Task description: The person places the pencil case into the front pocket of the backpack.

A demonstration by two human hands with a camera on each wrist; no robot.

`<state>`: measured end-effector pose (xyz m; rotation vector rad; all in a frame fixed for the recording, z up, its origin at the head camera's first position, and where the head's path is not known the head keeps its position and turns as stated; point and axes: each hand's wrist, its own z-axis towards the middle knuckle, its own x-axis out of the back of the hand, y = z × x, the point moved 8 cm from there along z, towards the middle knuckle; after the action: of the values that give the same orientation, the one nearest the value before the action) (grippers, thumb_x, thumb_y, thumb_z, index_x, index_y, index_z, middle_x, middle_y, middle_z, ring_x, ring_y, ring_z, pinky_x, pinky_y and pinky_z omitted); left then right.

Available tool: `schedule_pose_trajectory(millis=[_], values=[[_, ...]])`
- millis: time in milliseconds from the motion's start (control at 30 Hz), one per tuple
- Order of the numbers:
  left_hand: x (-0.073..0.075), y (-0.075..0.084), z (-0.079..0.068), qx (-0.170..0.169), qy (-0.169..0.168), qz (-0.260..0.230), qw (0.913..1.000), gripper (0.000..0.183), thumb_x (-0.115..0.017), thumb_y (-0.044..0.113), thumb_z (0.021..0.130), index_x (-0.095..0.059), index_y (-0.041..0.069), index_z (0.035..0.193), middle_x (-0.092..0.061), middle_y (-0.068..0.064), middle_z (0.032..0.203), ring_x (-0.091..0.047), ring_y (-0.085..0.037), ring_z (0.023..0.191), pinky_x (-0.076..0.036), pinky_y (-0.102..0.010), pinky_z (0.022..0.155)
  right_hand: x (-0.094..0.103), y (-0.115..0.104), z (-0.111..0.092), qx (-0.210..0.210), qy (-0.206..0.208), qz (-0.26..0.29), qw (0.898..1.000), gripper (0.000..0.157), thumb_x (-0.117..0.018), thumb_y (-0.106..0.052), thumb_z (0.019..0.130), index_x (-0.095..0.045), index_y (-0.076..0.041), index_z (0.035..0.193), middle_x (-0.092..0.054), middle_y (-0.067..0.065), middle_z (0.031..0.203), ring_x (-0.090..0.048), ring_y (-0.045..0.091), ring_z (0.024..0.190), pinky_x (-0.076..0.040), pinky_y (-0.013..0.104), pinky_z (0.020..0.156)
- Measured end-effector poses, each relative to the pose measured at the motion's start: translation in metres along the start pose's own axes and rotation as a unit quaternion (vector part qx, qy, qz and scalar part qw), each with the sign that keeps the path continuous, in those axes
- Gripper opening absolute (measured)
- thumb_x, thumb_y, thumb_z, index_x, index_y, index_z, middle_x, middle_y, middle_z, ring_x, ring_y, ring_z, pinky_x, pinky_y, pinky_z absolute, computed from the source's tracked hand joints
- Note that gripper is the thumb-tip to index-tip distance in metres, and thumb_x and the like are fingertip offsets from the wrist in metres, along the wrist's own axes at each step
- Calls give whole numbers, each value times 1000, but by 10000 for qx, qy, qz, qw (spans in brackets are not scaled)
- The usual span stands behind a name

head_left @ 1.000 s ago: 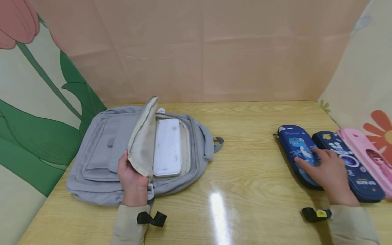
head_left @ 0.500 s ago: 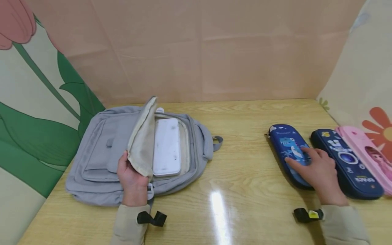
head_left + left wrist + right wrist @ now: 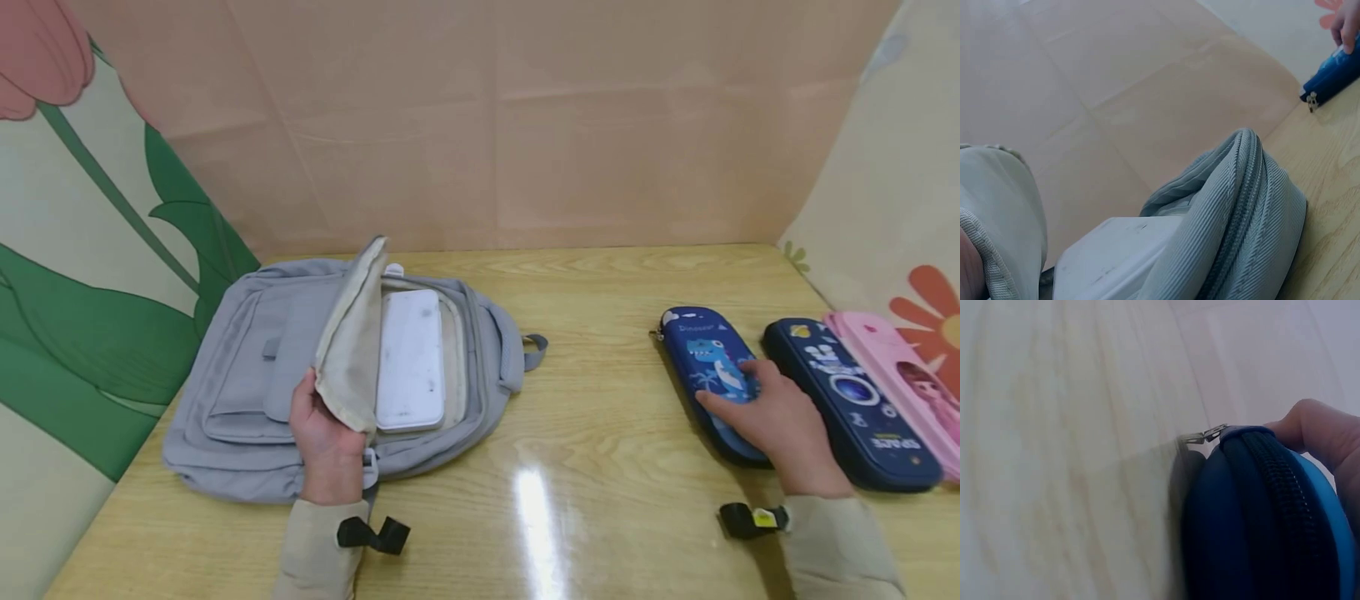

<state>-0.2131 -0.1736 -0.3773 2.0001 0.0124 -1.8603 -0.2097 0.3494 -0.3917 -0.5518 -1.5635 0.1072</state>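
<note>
My left hand (image 3: 326,437) holds up the loose front flap (image 3: 352,354) of a grey backpack (image 3: 247,375), which lies on the table. Inside the open compartment is a flat white box (image 3: 410,358) with dark smudges, also visible in the left wrist view as a white box (image 3: 1116,253). To the right, my right hand (image 3: 783,421) grips a dark blue dinosaur pencil case (image 3: 708,354) across its width, thumb on the left edge. In the right wrist view, the pencil case (image 3: 1229,519) shows its zip side and metal pull; the fingers' far side is hidden.
Close to the right of the dinosaur case lie a navy space pencil case (image 3: 851,400) and a pink pencil case (image 3: 907,375) with a doll picture. The wooden table (image 3: 592,400) ends at a pinkish back sheet (image 3: 495,133). Patterned walls stand on both sides.
The right hand has shifted left with the dinosaur pencil case, opening a gap beside the space case; it has barely moved in the last half second. The left hand and flap stay put.
</note>
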Motion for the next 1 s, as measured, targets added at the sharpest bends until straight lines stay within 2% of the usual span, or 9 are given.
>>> schedule_pose_trajectory(millis=[333, 667, 867, 1000], values=[[-1, 1, 0, -17, 0, -97, 10000, 32, -37, 19, 98, -43, 0, 123, -52, -12, 114, -56, -23, 98, -45, -32, 86, 1, -3, 3, -172, 176, 51, 9997, 98, -62, -68, 71, -32, 6, 127, -43, 40, 106, -46, 49, 84, -39, 54, 62], [-2, 2, 0, -79, 76, -129, 9999, 30, -36, 18, 98, -46, -1, 119, -55, -13, 108, -58, -24, 94, -46, -32, 83, 1, -11, 2, -401, 194, 236, 9987, 100, -62, -66, 71, -29, 7, 130, -41, 39, 108, -44, 48, 87, -40, 55, 65], [-1, 2, 0, -40, 127, -90, 9999, 31, -36, 19, 98, -44, 0, 121, -55, -13, 110, -57, -23, 95, -45, -32, 84, 0, -30, 0, -190, 316, 470, 9982, 100, -64, -64, 71, -29, 9, 131, -44, 37, 109, -47, 46, 86, -41, 51, 63], [0, 2, 1, -37, 179, -142, 9997, 31, -36, 18, 98, -44, 0, 121, -55, -13, 110, -57, -24, 95, -45, -32, 84, -4, -50, -1, -1, 219, 585, 9980, 98, -65, -61, 72, -29, 9, 130, -44, 38, 110, -47, 45, 88, -43, 50, 66]])
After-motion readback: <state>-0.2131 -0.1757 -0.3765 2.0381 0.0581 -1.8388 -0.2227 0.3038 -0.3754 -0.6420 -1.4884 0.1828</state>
